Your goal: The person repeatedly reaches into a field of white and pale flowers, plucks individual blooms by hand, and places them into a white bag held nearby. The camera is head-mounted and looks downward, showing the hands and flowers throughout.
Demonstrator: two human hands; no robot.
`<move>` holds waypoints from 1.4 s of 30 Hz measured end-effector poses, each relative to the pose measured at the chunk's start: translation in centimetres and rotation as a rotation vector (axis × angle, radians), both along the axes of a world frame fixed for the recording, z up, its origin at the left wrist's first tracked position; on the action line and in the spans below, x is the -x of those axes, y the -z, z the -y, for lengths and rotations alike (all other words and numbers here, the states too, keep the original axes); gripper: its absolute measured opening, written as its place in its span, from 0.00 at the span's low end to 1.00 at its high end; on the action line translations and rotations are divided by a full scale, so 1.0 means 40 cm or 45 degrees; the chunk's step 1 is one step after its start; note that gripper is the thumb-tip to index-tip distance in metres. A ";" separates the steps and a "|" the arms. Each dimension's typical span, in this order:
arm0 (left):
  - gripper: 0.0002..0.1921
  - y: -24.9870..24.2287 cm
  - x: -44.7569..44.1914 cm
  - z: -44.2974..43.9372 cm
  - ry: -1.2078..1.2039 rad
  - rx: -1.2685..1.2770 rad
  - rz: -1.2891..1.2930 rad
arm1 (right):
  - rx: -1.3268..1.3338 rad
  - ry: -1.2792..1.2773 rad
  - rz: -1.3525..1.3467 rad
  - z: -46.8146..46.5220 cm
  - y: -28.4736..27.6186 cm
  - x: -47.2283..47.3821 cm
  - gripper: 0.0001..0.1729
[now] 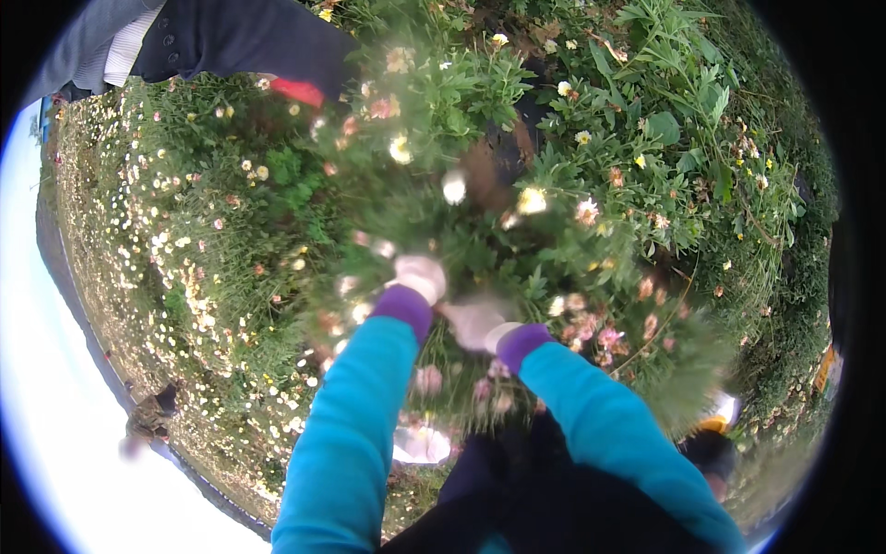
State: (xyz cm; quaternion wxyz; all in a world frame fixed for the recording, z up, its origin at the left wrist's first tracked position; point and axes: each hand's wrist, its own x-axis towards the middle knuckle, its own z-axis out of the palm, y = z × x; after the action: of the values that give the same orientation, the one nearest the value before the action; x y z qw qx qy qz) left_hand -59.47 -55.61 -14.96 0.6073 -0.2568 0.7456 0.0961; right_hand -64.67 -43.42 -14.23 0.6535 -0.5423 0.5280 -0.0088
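My left hand [420, 273] reaches out low over flowering plants in the middle of the view, pale and blurred beyond a purple cuff. Close beside it on the right is my right hand [474, 322], also pale and smeared by motion. Whether either holds a stem or a bloom cannot be made out. Green foliage surrounds both. A white flower [454, 188] and a yellow-white flower [531, 200] stand just beyond the hands. Pink flowers [610, 337] crowd the right forearm, and paler pink blooms [428, 380] show between my arms.
A person in dark clothes [228, 41] bends in at the upper left, near something red [297, 91]. Farther off at the lower left is another person [154, 412]. A white object [421, 444] lies by my legs. Dark ground sheeting [509, 149] shows between plants.
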 end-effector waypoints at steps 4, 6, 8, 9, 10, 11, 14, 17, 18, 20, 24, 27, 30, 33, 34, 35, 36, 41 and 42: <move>0.11 -0.126 0.054 0.064 -0.725 -0.742 -0.198 | 0.279 -0.245 -0.099 -0.034 0.050 -0.039 0.31; 0.12 -0.202 0.059 0.104 -1.432 -1.099 -0.254 | 0.355 -0.183 -0.127 -0.058 0.081 -0.054 0.30; 0.11 -0.257 0.104 0.159 -1.487 -0.875 -0.502 | 0.264 -0.054 -0.027 -0.043 0.011 -0.012 0.30; 0.11 -0.220 0.085 0.162 -1.647 -0.613 -0.870 | 0.240 -0.009 0.019 -0.030 -0.020 0.006 0.30; 0.13 -0.205 0.109 0.183 -1.455 -0.378 -0.987 | 0.224 -0.104 -0.051 -0.031 -0.016 0.002 0.30; 0.17 -0.136 0.098 0.207 -1.432 -0.324 -0.987 | 0.096 0.002 0.005 -0.024 -0.033 0.011 0.30; 0.23 -0.001 0.161 0.196 -0.868 0.054 -0.960 | 0.117 0.033 0.055 -0.077 0.049 -0.054 0.31; 0.23 0.044 0.238 0.146 -0.373 0.244 -0.610 | 0.138 0.136 0.016 -0.088 0.044 -0.054 0.26; 0.19 0.092 0.211 0.139 -0.097 0.222 -0.509 | 0.051 -0.043 -0.013 -0.072 0.024 -0.043 0.28; 0.12 0.124 0.133 0.122 0.142 0.256 -0.531 | 0.127 0.080 0.052 -0.099 0.044 -0.062 0.26; 0.14 0.152 0.085 0.112 -0.491 -0.063 -0.902 | 0.272 0.352 0.038 -0.126 0.095 -0.095 0.25; 0.16 0.108 0.124 0.143 -0.831 -0.164 -0.270 | 0.178 -0.164 -0.102 -0.073 0.039 -0.051 0.33; 0.31 0.034 0.151 0.111 -0.665 -0.082 -0.559 | 0.116 0.050 0.040 -0.074 0.043 -0.043 0.34; 0.44 0.038 0.200 0.094 -0.733 0.057 -0.593 | 0.106 0.037 0.025 -0.082 0.055 -0.049 0.33; 0.43 0.051 0.203 0.090 -0.749 0.080 -0.677 | 0.049 -0.003 0.016 -0.071 0.032 -0.034 0.34; 0.42 0.071 0.203 0.087 -0.763 0.102 -0.761 | 0.123 0.044 0.030 -0.084 0.046 -0.046 0.34; 0.41 0.093 0.204 0.084 -0.777 0.123 -0.845 | 0.199 0.121 0.020 -0.105 0.067 -0.069 0.31; 0.31 0.209 0.191 0.072 -0.898 -0.221 -0.639 | 0.188 0.121 0.081 -0.111 0.069 -0.072 0.32; 0.29 0.197 0.178 0.050 -0.879 -0.089 -0.755 | 0.195 0.160 0.071 -0.114 0.074 -0.069 0.31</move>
State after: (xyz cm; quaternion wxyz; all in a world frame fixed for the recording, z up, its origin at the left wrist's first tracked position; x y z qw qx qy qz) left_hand -66.57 -57.60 -22.85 0.3081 -0.4311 0.7544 0.3873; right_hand -61.90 -38.84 -17.20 0.6228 -0.5559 0.5404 -0.1051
